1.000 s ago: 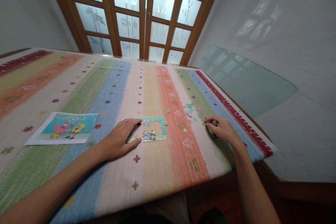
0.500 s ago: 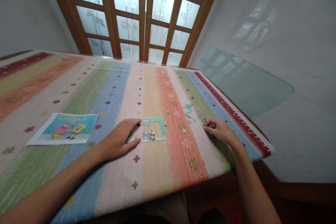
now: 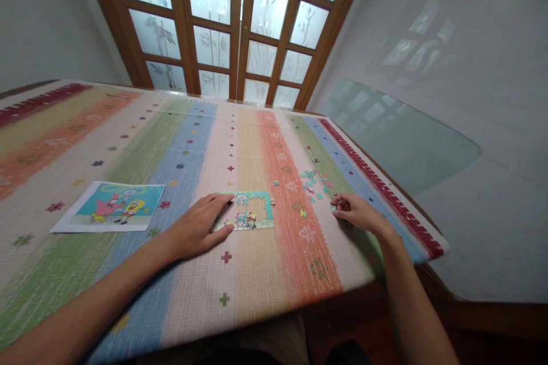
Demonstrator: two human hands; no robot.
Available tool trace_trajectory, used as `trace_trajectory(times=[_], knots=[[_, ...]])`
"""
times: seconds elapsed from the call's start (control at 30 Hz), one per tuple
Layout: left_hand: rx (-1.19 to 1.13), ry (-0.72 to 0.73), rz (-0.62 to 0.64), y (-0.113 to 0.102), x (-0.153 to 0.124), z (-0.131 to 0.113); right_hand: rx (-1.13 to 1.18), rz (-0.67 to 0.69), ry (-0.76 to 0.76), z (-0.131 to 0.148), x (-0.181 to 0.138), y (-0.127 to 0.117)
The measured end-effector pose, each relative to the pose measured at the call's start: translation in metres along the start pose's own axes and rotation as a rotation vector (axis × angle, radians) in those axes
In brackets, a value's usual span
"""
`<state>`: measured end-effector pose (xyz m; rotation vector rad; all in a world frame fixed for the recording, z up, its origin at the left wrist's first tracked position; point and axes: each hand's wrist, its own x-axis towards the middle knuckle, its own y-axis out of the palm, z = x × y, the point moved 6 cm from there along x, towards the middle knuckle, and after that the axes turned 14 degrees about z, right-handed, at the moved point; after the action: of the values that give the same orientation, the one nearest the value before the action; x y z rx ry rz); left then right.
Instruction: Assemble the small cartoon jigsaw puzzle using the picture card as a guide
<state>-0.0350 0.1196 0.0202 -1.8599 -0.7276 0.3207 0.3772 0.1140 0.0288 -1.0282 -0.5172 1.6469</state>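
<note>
A partly assembled jigsaw puzzle (image 3: 252,211) with a teal border and an unfilled middle lies on the striped tablecloth (image 3: 240,285). My left hand (image 3: 199,227) rests flat on its left edge, fingers stretched out. My right hand (image 3: 355,211) sits to the right, fingers curled in a pinch near the loose puzzle pieces (image 3: 314,182); what it pinches is too small to make out. Two stray pieces (image 3: 303,212) lie between the puzzle and my right hand.
A printed cartoon reference picture (image 3: 112,208) lies at the left on the cloth. The table's right edge (image 3: 411,222) runs close by my right hand. Wooden glazed doors (image 3: 240,23) stand behind the table, and a glass panel (image 3: 398,131) leans at the right.
My right hand has drawn slightly back from the loose pieces, fingers curling closer together. My left hand stays on the puzzle.
</note>
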Motion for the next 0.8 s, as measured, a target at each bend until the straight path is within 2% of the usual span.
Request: trace_trajectory(times=[0.13, 0.23, 0.43, 0.6, 0.7, 0.8], knots=[[0.016, 0.002, 0.004, 0.001, 0.0, 0.001, 0.015, 0.091, -0.011, 0.005, 0.0, 0.003], [0.029, 0.007, -0.002, 0.0, -0.001, 0.0, 0.017, 0.129, -0.065, 0.02, -0.001, 0.003], [0.007, 0.015, -0.01, -0.001, 0.0, -0.001, 0.051, 0.166, -0.323, 0.089, -0.004, 0.01], [0.01, 0.012, 0.0, 0.0, 0.0, 0.0, 0.078, 0.248, -0.561, 0.152, 0.007, 0.04], [0.024, 0.015, 0.004, 0.0, -0.001, 0.0, 0.099, 0.299, -0.628, 0.179, 0.022, 0.066], [0.034, 0.024, 0.0, 0.0, -0.001, -0.002, 0.139, 0.406, -0.627, 0.198, 0.038, 0.094]])
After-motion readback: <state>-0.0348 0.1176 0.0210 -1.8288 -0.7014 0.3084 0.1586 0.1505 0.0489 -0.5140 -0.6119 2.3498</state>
